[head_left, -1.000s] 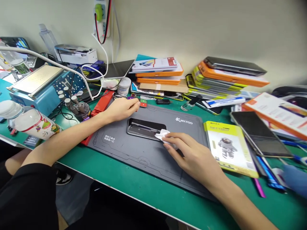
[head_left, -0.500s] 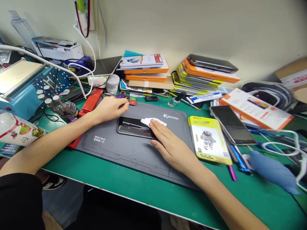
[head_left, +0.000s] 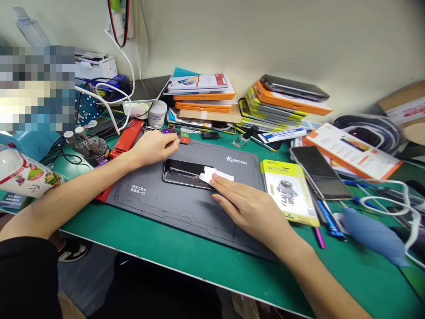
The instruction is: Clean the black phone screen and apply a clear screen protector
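A black smartphone (head_left: 182,174) lies face up on the grey work mat (head_left: 186,208), with light reflected in its glass. My right hand (head_left: 245,199) presses a folded white tissue (head_left: 212,173) onto the phone's right end, fingers together over it; the tissue and fingers hide that end. My left hand (head_left: 156,147) rests at the mat's upper left edge, just above the phone's left end, its fingers curled in a loose fist. Nothing shows in it. Small coloured blocks (head_left: 184,137) sit right behind that hand.
A yellow battery package (head_left: 287,192) and a second phone (head_left: 321,173) lie right of the mat, near a blue air blower (head_left: 373,235). Boxes (head_left: 204,95) are stacked along the wall. At left stand a screwdriver holder (head_left: 91,148) and a patterned bottle (head_left: 29,173).
My right hand flattened over the tissue on the phone, then slid slightly right and down with it. My left hand stays at the mat's edge. The camera view turned rightward.
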A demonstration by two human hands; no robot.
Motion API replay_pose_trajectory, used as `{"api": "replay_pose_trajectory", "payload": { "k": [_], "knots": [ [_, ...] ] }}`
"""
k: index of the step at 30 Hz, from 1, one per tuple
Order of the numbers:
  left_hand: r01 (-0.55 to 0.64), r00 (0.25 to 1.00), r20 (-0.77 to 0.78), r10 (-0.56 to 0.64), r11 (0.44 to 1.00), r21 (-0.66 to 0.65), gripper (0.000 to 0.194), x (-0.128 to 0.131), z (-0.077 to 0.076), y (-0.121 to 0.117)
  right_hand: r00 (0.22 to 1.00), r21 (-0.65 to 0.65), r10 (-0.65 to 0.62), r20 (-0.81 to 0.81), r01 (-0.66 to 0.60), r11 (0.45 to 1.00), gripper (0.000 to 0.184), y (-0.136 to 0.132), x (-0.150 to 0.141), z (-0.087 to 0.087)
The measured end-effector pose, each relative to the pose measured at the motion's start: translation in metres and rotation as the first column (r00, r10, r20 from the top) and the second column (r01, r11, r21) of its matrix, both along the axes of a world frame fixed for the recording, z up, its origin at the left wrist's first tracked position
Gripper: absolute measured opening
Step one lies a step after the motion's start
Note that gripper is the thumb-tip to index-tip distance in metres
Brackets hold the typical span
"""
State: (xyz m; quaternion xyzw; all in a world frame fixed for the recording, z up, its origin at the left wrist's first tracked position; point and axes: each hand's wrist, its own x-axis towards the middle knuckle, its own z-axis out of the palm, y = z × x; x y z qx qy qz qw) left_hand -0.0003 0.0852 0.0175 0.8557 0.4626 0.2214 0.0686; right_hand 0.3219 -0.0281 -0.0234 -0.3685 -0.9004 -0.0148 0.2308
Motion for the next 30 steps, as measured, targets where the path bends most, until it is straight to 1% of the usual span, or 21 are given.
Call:
{"api": "replay_pose_trajectory", "payload": {
  "k": [2,4,6,9,11,13,15,17,20,22,25,27,28,29,30],
  "knots": [
    [-0.001,1.000,-0.010,0.001,1.000,0.004,0.036,0.000,0.000,0.000,0.999,0.046,0.024,-0.024,-0.023,0.999,0.035,0.000,0.000,0.001],
    [0.006,1.000,-0.025,-0.006,1.000,0.018,0.035,0.000,-0.001,0.000,0.998,0.060,0.050,-0.035,-0.048,0.997,0.033,0.002,0.000,0.001],
    [0.008,0.999,-0.045,-0.006,0.999,0.036,0.036,0.000,-0.003,0.002,0.998,0.027,0.053,-0.022,-0.053,0.998,0.037,0.006,0.000,-0.001],
    [0.023,0.995,-0.095,-0.018,0.998,0.050,0.037,-0.001,-0.005,0.004,0.999,-0.080,0.017,0.028,-0.015,0.997,0.049,0.016,-0.003,-0.005],
    [0.080,0.986,-0.151,-0.074,0.996,0.033,0.037,-0.002,-0.005,0.004,0.999,-0.137,-0.003,0.051,0.010,0.990,0.057,0.024,-0.005,-0.007],
    [0.154,0.963,-0.222,-0.150,0.988,0.000,0.037,-0.002,-0.005,0.003,0.998,-0.158,-0.007,0.067,0.018,0.987,0.059,0.028,-0.007,-0.008],
    [0.199,0.940,-0.278,-0.199,0.980,-0.030,0.035,-0.001,-0.004,-0.001,0.996,-0.140,0.007,0.087,0.006,0.990,0.058,0.024,-0.007,-0.006],
    [0.202,0.933,-0.294,-0.208,0.978,-0.052,0.032,0.001,-0.004,-0.004,0.993,-0.091,0.027,0.112,-0.017,0.996,0.055,0.013,-0.006,-0.004],
    [0.149,0.954,-0.251,-0.162,0.986,-0.074,0.035,0.004,-0.005,-0.007,0.989,-0.010,0.037,0.145,-0.036,0.999,0.053,-0.006,-0.004,-0.003],
    [0.105,0.968,-0.218,-0.122,0.991,-0.085,0.039,0.004,-0.005,-0.007,0.989,0.002,0.027,0.146,-0.028,1.000,0.050,-0.009,-0.005,-0.003],
    [0.052,0.985,-0.160,-0.069,0.993,-0.110,0.040,0.002,-0.003,-0.006,0.993,-0.065,0.013,0.120,-0.005,0.998,0.049,0.003,-0.011,-0.003],
    [0.040,0.995,-0.079,-0.057,0.980,-0.197,0.041,0.000,0.000,-0.004,0.995,-0.134,0.006,0.101,0.008,0.991,0.052,0.015,-0.016,-0.002],
    [0.045,0.999,-0.007,-0.049,0.957,-0.285,0.042,-0.001,0.002,-0.002,0.995,-0.165,0.002,0.096,0.014,0.986,0.054,0.019,-0.018,-0.001],
    [0.058,0.991,0.136,0.002,0.899,-0.435,0.041,-0.002,0.004,0.000,0.996,-0.187,-0.002,0.091,0.019,0.982,0.055,0.021,-0.020,0.001],
    [0.078,0.964,0.256,0.077,0.836,-0.543,0.042,-0.002,0.005,0.001,0.996,-0.204,-0.003,0.091,0.022,0.979,0.056,0.021,-0.021,0.002]
  ]
}}
